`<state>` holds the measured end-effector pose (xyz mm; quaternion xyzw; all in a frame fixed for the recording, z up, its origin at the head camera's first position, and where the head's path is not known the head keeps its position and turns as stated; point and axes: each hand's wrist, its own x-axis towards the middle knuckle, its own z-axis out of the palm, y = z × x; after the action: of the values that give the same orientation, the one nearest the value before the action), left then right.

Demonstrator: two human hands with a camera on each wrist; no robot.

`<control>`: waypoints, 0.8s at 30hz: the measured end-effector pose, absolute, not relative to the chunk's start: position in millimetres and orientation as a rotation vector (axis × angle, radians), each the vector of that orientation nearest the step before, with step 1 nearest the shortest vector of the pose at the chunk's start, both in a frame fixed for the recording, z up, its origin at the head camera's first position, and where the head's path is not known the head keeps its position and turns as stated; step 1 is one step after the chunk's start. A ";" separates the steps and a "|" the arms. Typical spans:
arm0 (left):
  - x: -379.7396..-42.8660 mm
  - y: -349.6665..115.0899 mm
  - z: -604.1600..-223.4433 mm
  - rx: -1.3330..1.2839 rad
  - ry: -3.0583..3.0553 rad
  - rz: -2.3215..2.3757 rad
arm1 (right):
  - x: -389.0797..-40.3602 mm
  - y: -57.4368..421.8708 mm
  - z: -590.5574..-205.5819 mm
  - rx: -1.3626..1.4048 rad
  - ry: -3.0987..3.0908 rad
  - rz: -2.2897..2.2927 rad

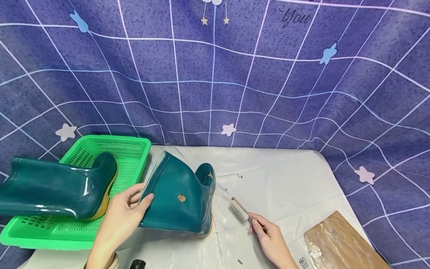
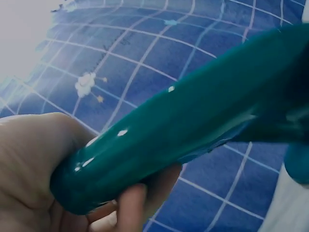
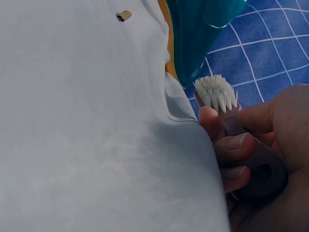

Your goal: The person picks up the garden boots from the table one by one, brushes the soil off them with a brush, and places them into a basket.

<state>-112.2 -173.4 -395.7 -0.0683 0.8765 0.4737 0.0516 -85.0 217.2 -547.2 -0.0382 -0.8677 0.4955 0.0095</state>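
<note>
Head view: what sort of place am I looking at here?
Probably a tabletop work spot for cleaning footwear, though the wider room isn't visible. Three things suggest it: the white-covered table, the green boot gripped in the left hand, and the brush held in the right hand.

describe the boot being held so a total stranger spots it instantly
Find the green basket at the left of the white table. Just right of it, the left hand grips a teal boot by its top. A tan patch on its side sets it apart from the other boot, which lies across the basket.
</note>
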 end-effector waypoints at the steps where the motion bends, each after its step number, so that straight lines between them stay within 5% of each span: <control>1: -112.1 -171.3 -392.5 -0.190 2.708 1.447 | -85.1 217.3 -547.1 -0.110 -2.710 1.537; 12: -117.3 -140.3 -349.0 0.147 3.286 1.161 | -84.0 215.1 -548.8 -0.086 -2.703 1.552; 24: -140.8 -133.3 -355.3 0.135 3.046 1.528 | -84.9 216.4 -550.5 -0.045 -2.711 1.525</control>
<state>-140.8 -133.3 -355.3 0.0392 0.8851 0.4440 -0.1341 -84.9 216.4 -550.5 -0.0145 -0.8713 0.4902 0.0153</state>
